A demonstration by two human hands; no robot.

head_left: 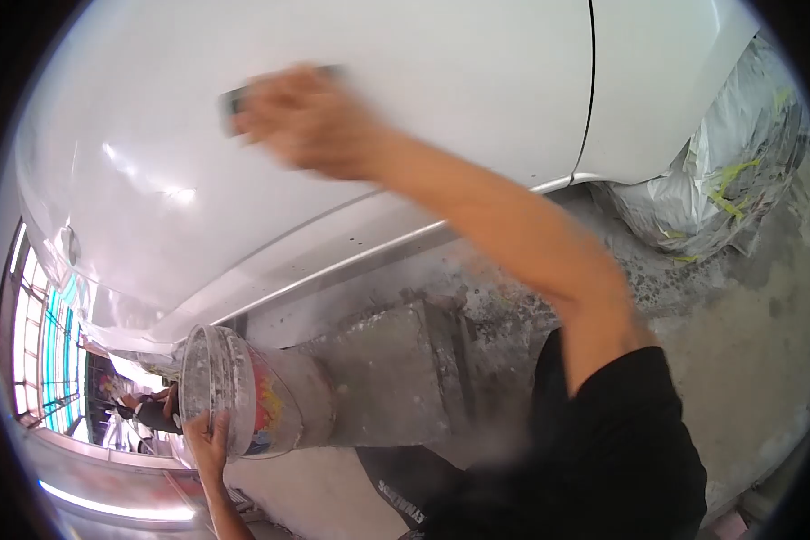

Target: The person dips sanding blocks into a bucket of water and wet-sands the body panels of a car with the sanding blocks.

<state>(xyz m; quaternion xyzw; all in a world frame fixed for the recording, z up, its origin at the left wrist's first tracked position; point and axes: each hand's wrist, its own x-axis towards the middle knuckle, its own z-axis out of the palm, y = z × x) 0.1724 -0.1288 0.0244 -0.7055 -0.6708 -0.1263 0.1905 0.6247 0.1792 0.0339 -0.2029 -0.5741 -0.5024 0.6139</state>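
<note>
My right hand [306, 121] is blurred by motion, its fingers closed around a dark, flat block [234, 101] against the white car body panel [459, 72]. Low on the left, my left hand [209, 441] grips the rim of a plastic bucket [270, 396], which has a red and yellow label. The bucket stands beside a grey, worn block-like stand [378, 364]. What is inside the bucket cannot be made out.
Plastic sheeting with yellow-green tape [729, 171] covers the wheel at the right. Below the car runs a stained concrete floor [729, 360]. Another person [157, 409] in dark clothes is in the background at the left, near bright windows.
</note>
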